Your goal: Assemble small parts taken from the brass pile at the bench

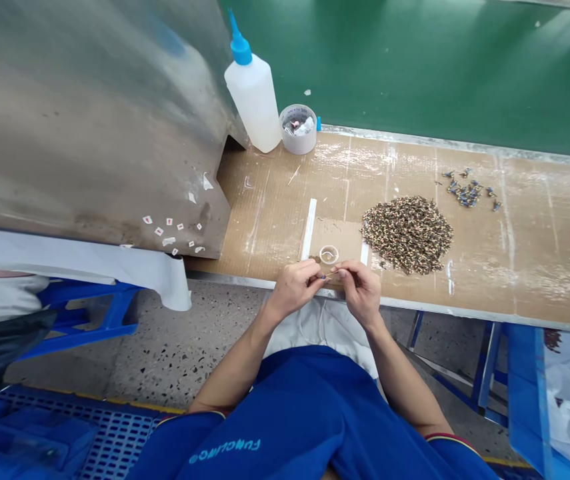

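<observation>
Blue, the tiny piece (pixel 323 277) my left hand (pixel 295 287) pinches this side of the cup (pixel 329 247) seems light, best held edgewise; my right hand (pixel 363 290) pinches a thin stick (pixel 332 273).

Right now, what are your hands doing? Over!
Left hand pinching tiny blue-tipped piece. Right hand holding thin stick beside it. Possible obstacle: small cup, just beyond.

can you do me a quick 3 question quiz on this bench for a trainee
1. True or false: the large pile of small parts lies nearer the right hand than the left hand.
2. Multiple choice: the bottle has a cap coloured A) red, B) blue, C) yellow.
3. Open: which round container is nearest the hands?

Key: 1. True. 2. B. 3. The small shallow dish.
</observation>
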A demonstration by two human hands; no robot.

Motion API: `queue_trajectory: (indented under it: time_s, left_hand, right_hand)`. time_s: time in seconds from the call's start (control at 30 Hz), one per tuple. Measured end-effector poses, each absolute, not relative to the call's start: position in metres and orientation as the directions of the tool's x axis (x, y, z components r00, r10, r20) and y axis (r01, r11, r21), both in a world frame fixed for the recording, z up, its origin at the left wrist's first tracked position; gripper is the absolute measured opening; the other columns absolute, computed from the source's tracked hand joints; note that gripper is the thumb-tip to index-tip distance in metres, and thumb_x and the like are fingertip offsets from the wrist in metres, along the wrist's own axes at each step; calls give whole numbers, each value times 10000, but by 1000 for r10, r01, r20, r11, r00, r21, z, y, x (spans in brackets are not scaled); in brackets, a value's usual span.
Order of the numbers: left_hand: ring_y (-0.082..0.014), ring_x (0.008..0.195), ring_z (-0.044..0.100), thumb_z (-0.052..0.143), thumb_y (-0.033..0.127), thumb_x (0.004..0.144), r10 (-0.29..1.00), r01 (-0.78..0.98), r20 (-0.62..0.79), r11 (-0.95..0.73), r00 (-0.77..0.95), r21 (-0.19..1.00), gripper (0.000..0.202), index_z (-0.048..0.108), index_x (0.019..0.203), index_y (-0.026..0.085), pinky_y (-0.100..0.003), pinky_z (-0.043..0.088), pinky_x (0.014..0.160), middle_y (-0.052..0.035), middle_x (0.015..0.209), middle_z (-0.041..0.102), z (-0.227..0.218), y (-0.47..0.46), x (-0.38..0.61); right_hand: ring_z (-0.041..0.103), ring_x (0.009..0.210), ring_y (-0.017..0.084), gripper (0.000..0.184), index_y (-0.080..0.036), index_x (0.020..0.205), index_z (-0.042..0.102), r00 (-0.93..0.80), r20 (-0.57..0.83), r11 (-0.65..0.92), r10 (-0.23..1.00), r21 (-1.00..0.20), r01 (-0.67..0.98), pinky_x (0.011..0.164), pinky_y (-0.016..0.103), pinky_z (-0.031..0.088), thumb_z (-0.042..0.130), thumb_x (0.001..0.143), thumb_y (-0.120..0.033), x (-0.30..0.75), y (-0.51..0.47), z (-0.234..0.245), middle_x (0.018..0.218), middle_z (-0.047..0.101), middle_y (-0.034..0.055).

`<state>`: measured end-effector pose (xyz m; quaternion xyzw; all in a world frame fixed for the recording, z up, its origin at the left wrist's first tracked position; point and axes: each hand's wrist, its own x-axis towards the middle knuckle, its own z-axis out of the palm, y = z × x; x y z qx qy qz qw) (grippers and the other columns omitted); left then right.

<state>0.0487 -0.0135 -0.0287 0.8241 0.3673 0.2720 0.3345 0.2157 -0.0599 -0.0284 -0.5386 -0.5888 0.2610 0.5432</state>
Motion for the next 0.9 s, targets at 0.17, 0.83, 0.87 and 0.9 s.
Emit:
queue_trajectory:
  time_s: [0.17, 0.83, 0.87, 0.9]
  left_hand:
    - [-98, 538, 430, 566, 273, 968, 790, 390, 234, -508, 566, 768, 309, 554, 683, 157, -234, 321, 534, 24, 624, 501, -28, -14, 50]
    - [-84, 532, 453, 695, 355, 903, 825, 82, 239, -323, 512, 943, 273, 695, 731, 143, -211, 347, 506, 4, 608, 554, -28, -7, 39]
    - [-84, 531, 457, 697, 357, 902, 825, 60, 257, -330, 504, 942, 270, 699, 736, 144, -211, 350, 506, 4, 605, 554, -29, -7, 38]
    - [-84, 529, 461, 699, 362, 901, 826, 41, 269, -331, 495, 943, 271, 701, 738, 145, -212, 353, 506, 3, 604, 556, -30, -7, 38]
  right_hand:
    - [671, 645, 148, 168, -229, 870, 694, 153, 330, 279, 931, -918, 281, 588, 259, 522, 573, 974, -280, 217, -60, -28, 776, 739, 22]
    - [659, 806, 185, 142, -240, 889, 703, 152, 442, 327, 884, -817, 475, 706, 336, 523, 582, 963, -227, 221, -30, -28, 865, 698, 37]
    - [657, 810, 184, 137, -240, 897, 705, 141, 444, 329, 885, -809, 488, 712, 335, 524, 586, 961, -220, 221, -30, -28, 871, 694, 37]
    - [655, 813, 182, 133, -239, 902, 705, 133, 449, 331, 884, -801, 499, 717, 334, 524, 588, 960, -213, 221, -30, -29, 876, 689, 37]
